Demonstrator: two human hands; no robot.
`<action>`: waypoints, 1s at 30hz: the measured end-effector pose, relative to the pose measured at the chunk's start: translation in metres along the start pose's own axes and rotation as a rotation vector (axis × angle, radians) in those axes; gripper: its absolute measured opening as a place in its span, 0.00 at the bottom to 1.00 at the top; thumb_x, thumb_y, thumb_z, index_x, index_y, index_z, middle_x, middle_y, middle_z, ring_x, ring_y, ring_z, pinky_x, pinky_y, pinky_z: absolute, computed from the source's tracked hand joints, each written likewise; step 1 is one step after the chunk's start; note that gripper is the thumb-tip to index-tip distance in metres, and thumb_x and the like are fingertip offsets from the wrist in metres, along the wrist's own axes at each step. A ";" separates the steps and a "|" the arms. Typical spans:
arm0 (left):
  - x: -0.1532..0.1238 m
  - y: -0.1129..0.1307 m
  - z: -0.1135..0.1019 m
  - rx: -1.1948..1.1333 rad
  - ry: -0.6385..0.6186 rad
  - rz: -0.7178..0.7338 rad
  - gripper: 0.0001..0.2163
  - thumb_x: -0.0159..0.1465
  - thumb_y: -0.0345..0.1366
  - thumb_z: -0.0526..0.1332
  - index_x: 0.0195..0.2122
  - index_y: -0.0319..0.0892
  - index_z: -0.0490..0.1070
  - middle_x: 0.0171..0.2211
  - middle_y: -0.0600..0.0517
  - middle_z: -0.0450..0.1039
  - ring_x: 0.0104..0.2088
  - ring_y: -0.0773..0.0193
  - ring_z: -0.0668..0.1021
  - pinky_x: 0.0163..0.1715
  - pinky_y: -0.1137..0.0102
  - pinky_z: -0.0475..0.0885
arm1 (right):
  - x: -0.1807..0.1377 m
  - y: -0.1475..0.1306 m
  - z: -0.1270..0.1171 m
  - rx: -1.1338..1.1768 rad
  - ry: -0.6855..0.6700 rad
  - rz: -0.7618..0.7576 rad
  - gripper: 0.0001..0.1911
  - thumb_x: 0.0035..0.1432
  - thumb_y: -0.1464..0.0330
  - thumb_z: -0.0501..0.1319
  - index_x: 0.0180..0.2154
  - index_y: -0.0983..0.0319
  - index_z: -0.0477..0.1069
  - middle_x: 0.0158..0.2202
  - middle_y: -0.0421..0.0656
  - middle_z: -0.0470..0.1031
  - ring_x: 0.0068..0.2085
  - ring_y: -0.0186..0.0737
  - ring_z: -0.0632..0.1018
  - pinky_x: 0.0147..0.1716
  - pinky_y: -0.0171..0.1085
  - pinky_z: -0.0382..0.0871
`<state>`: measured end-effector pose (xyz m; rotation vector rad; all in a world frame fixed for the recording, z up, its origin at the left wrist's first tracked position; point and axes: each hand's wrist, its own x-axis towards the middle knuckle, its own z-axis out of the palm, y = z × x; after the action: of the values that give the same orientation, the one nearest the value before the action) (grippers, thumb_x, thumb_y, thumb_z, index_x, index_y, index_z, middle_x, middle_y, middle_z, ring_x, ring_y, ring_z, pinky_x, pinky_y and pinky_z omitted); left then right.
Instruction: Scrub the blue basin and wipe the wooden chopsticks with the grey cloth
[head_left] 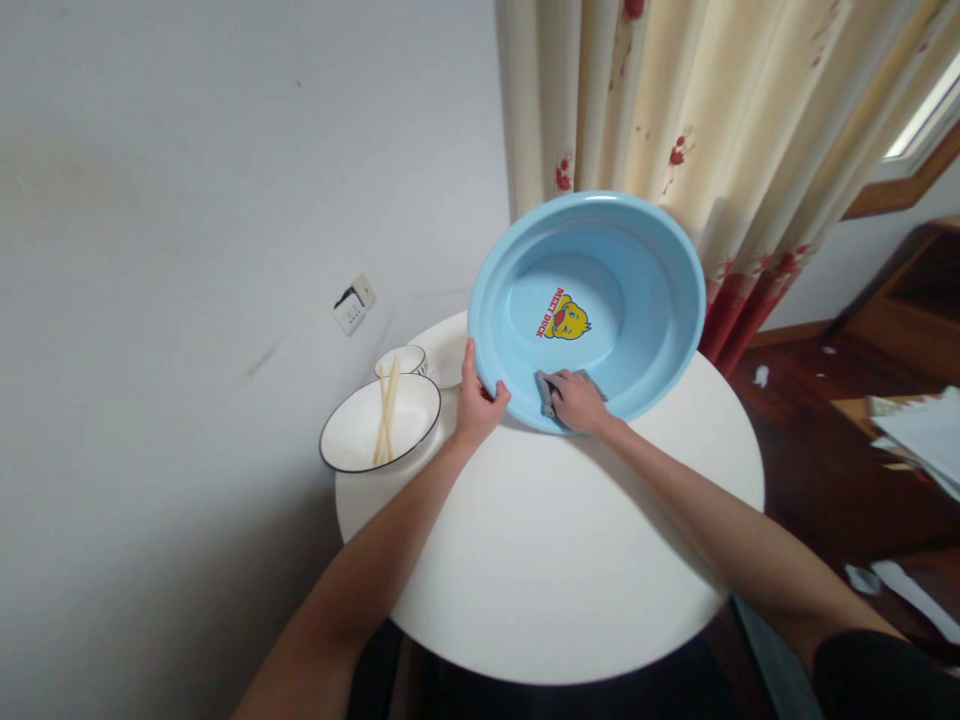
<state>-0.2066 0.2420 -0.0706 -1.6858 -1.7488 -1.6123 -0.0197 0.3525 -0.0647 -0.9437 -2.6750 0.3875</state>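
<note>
Basin (609,290) was tilted on the table (585,560), its opening turned toward the near side.
Its rim was gripped at the left by the left hand (480,402), thumb and fingers partly closed around it, apparently so the tilt was steadied. A grey cloth (545,396) was held under the curled fingers of the right hand (577,402) against the inner wall, probably for firm contact. Chopsticks (388,412) were rested over the bowl (352,430).

Room between the forearms (675,480) over the table (555,560) — basin (645,290) (tilted up) blocks beyond.
</note>
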 end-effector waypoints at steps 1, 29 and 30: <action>0.000 0.000 0.000 -0.004 -0.003 -0.003 0.42 0.69 0.40 0.62 0.76 0.47 0.36 0.60 0.38 0.69 0.22 0.79 0.62 0.19 0.79 0.61 | 0.000 -0.003 0.002 0.046 0.011 -0.050 0.27 0.68 0.71 0.50 0.66 0.62 0.67 0.60 0.51 0.74 0.58 0.48 0.74 0.58 0.42 0.62; -0.001 -0.001 0.002 -0.111 0.020 -0.078 0.43 0.64 0.37 0.66 0.76 0.44 0.43 0.50 0.43 0.73 0.20 0.80 0.61 0.17 0.79 0.58 | -0.003 0.018 -0.014 -0.316 -0.051 0.117 0.20 0.72 0.67 0.48 0.57 0.63 0.73 0.58 0.55 0.75 0.58 0.56 0.74 0.56 0.48 0.63; -0.001 -0.001 0.002 -0.110 0.022 -0.078 0.43 0.64 0.37 0.66 0.76 0.44 0.43 0.49 0.44 0.73 0.20 0.80 0.61 0.17 0.79 0.58 | -0.003 0.018 -0.014 -0.333 -0.045 0.118 0.20 0.72 0.67 0.48 0.56 0.63 0.73 0.57 0.55 0.75 0.58 0.56 0.74 0.56 0.49 0.63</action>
<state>-0.2064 0.2430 -0.0731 -1.6595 -1.7665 -1.7837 -0.0023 0.3662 -0.0588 -1.2012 -2.7853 -0.0172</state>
